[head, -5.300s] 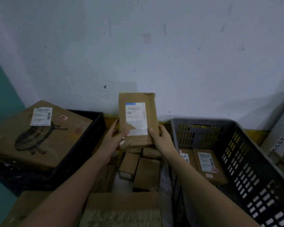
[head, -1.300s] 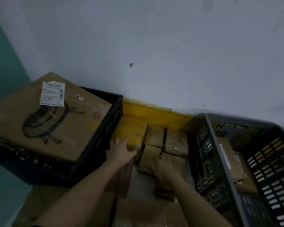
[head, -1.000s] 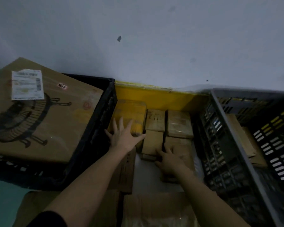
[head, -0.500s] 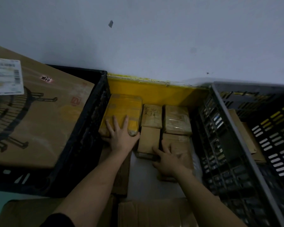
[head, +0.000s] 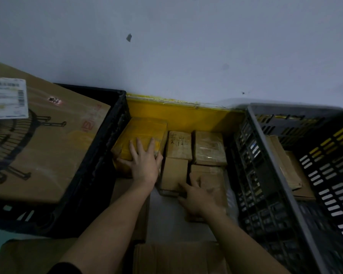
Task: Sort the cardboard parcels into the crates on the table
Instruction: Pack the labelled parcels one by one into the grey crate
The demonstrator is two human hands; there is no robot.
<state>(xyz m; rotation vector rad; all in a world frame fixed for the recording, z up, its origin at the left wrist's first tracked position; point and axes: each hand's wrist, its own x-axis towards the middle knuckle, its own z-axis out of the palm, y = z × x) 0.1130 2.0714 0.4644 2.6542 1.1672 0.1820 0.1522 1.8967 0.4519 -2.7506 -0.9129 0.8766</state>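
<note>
Between crates, left hand [head: 145, 165] still flat, right hand [head: 199, 196] shifted

Left hand [head: 145, 165] flat on yellow-taped parcel [head: 142, 138], right hand [head: 199, 196] on small parcels [head: 188, 165]

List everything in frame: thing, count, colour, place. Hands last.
black crate: 1, black, left, by the wall
large carton: 1, brown with a white label and fan drawing, lying on top of the black crate
grey crate: 1, grey, right
parcels in the grey crate: at least 2, brown
yellow parcel: 1, yellow, between the crates
small parcels: 4 visible, brown, right of the yellow parcel
yellow board: 1, against the wall
flat cartons: brown, bottom edge, count unclear
left hand: flat on the yellow parcel
right hand: on the near small parcels, blurred
</note>
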